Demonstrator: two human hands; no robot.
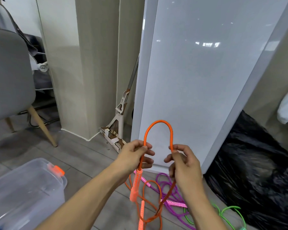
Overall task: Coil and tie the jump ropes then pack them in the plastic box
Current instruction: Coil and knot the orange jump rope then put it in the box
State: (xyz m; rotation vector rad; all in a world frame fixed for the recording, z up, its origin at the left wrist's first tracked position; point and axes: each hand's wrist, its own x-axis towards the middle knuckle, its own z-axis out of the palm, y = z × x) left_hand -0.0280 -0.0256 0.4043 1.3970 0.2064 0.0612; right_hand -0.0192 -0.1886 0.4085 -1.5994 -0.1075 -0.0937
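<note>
I count three ropes. My left hand [135, 155] and right hand [183, 163] each pinch the orange cord jump rope [158, 121], which arches between them. The purple jump rope [165, 181] and green jump rope [229, 211] lie on the floor below. One clear plastic box [32, 180] sits to the left.

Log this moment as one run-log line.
phase: coiling | orange rope: loop between hands | left hand: pinches rope above handle | right hand: pinches rope | purple rope, green rope: on floor | box: on floor

Orange rope [159, 120] loops upright; purple rope [162, 173], green rope [233, 207], clear box [40, 196] lie below.
</note>
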